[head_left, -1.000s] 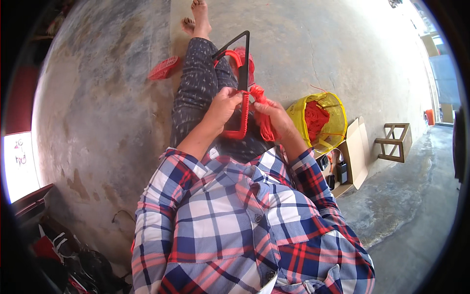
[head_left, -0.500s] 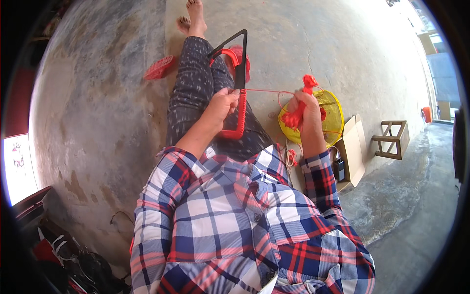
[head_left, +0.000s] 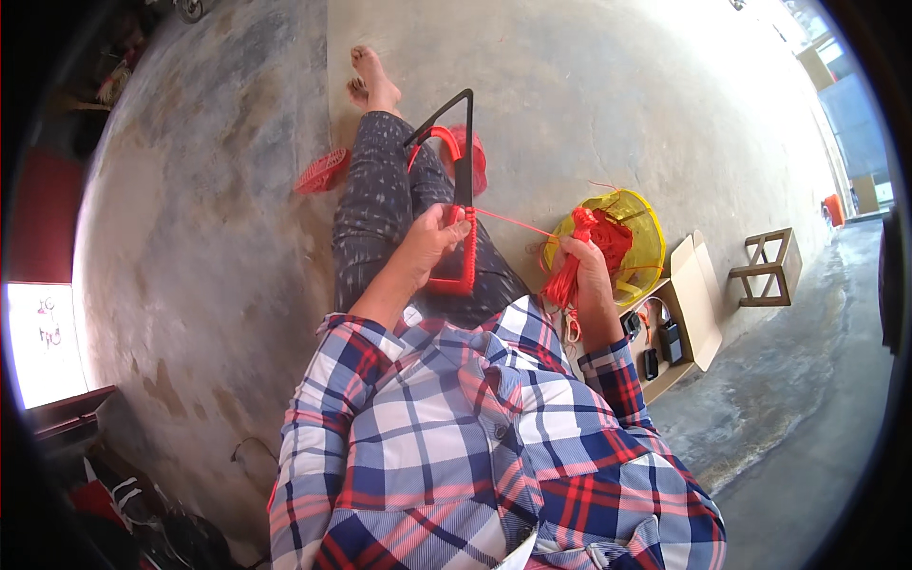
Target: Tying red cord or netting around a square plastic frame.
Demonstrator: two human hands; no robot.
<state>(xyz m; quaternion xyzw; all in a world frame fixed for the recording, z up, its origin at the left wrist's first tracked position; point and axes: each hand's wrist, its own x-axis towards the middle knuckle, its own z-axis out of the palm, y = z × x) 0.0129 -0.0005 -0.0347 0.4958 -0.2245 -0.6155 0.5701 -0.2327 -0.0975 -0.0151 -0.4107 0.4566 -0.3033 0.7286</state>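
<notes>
Over my legs lies a black frame (head_left: 464,176) with angled corners, its near part wound closely with red cord. My left hand (head_left: 429,249) is closed on the frame's side, thumb and fingers pinching where the winding ends. From there a taut strand of red cord (head_left: 516,222) runs to my right hand (head_left: 591,269). That hand is closed round a bundle of red cord (head_left: 562,285), its loops hanging below the fingers. The frame's lower corner rests near my thigh. A red curved piece (head_left: 445,135) shows inside the frame's far part.
Beside my right hand stands a yellow mesh basket (head_left: 654,226) with red cord in it. An open cardboard box (head_left: 698,304) holding black devices is nearer, a wooden stool (head_left: 768,269) farther right. Red slippers (head_left: 323,171) lie on the concrete floor by my legs.
My right hand has come down and turned with the cord bundle, and the strand now slopes down toward it. My left hand still grips the frame. The whole view has shifted slightly.
</notes>
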